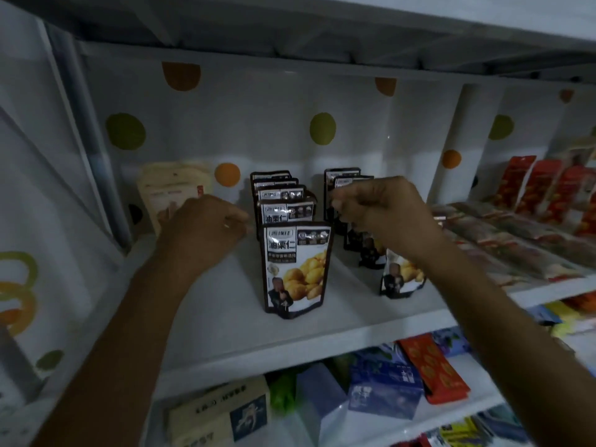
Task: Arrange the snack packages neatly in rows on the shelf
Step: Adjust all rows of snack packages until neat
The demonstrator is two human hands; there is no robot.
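Head view: two rows of brown-edged glossy stand-up pouches printed with yellow chestnuts stand on the white shelf board (225, 301). The left row of pouches (296, 269), five deep, sits between the hands; its front pouch reads 油栗仁 in bold black characters, and the smaller print is too blurred to read. The right row of pouches (403, 279) runs beneath and behind the right hand (380, 208), whose curled fingers are at the top edge of a rear pouch; whether they pinch it I cannot tell. The left hand (206, 221) is curled just in front of a cream paper pouch (174, 188); its grip is hidden. Right of the right hand stand red foil packets (541, 188). Below both hands, blue cartons (383, 388) fill a lower shelf. Behind is a white dotted back panel (258, 124); the light is dim.
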